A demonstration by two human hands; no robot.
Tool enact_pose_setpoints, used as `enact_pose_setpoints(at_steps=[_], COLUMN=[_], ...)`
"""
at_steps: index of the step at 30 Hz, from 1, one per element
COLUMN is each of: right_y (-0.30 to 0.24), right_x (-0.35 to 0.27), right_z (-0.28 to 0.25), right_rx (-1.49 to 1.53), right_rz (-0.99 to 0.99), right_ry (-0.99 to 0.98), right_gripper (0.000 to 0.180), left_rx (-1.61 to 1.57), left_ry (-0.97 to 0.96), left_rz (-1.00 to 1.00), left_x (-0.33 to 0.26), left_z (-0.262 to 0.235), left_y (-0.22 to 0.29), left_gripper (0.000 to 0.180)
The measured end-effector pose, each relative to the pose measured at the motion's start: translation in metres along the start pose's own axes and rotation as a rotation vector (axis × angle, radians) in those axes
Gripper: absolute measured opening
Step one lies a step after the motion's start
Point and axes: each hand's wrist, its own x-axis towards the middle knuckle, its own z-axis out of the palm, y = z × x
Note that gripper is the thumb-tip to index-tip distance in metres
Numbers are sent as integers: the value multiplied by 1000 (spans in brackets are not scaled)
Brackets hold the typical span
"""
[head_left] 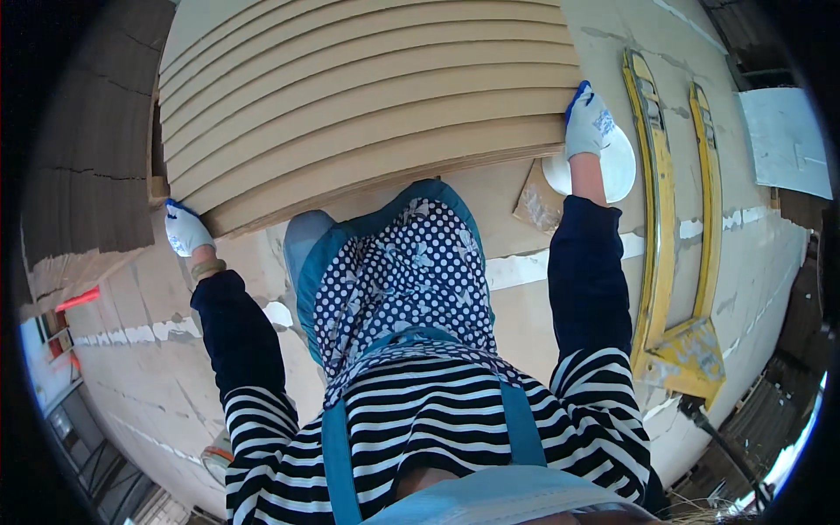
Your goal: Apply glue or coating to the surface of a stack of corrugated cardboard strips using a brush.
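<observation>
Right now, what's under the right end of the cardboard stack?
Below the stack by the right hand, a white disc and a cardboard scrap lie on the floor. Anything further under the sheets is covered.

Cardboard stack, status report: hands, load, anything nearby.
Left hand gripping stack's left corner, right hand on its right edge. Cardboard stack stepped, sheets fanned. White disc and yellow pallet jack on floor at right.
</observation>
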Motion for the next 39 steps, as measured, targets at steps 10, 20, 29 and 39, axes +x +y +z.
enact_pose_setpoints(at_steps=[10,20,29,39], right_y=[16,10,25,103], right_x=[10,3,14,123], right_z=[28,16,29,-19], right_rx=[164,222,162,181], right_rz=[-74,-178,-182,-294], right_ry=[218,245,324,-20], right_gripper=[52,53,53,45], left_rx=[-125,-126,-167,-486], left_ry=[23,115,44,-521], left_rz=[46,22,63,463], left_x=[-6,-6,1,43], left_z=[-3,3,2,17], left_y=[4,-3,-7,35], left_gripper=[50,51,48,62])
